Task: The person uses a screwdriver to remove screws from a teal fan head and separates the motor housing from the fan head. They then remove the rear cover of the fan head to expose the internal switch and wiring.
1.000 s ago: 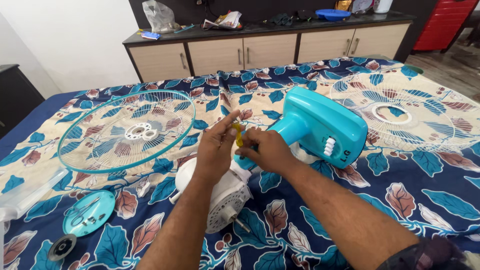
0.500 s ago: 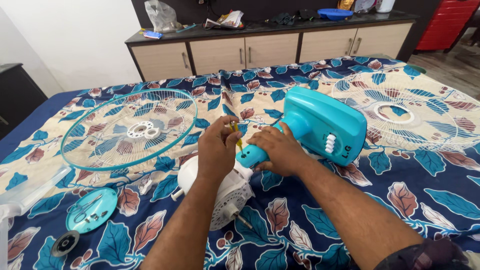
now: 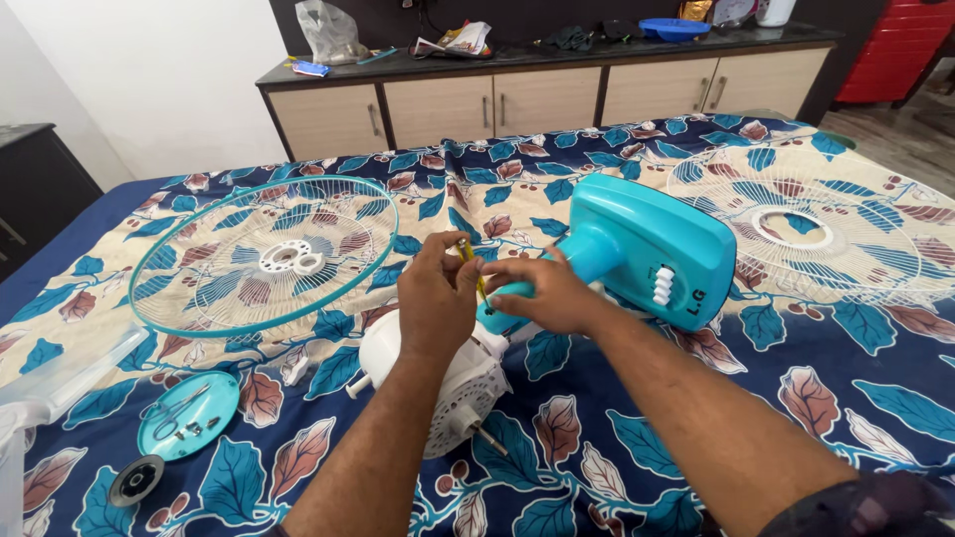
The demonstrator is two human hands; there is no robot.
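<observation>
Left hand [image 3: 435, 298] closed around small yellow-handled screwdriver [image 3: 472, 265], tip down at turquoise plastic fan neck [image 3: 507, 298]; right hand [image 3: 545, 296] wrapped on that neck, steadying. Best to keep the blade upright and seated, with light pressure. Glossy turquoise fan base [image 3: 652, 244] lying on leaf-printed bedsheet [image 3: 617, 428], beside ribbed white motor housing [image 3: 453, 383]; round wire guard [image 3: 267, 257] at left.
</observation>
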